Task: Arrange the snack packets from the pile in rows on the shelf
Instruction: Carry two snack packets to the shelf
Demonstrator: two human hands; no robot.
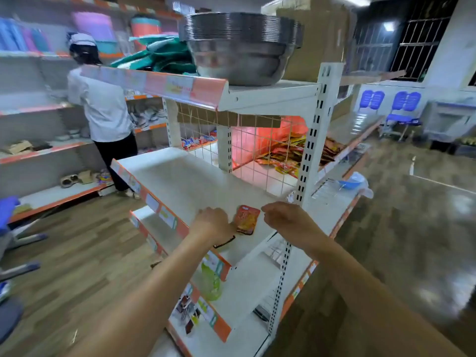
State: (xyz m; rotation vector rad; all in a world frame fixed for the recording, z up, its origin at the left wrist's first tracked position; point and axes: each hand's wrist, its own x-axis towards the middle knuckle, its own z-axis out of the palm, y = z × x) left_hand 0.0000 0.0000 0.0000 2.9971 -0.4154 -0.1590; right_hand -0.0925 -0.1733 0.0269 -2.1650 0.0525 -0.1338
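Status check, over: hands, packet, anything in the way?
Left hand at left edge of red snack packet, grip hidden. Right hand beside its upper right corner, fingers curled. Packet flat on white shelf. Pile sits beyond wire mesh.

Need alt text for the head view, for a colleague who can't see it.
A left hand and right hand sit either side of one red snack packet lying flat on a white shelf. Behind a wire grid lies the packet pile.
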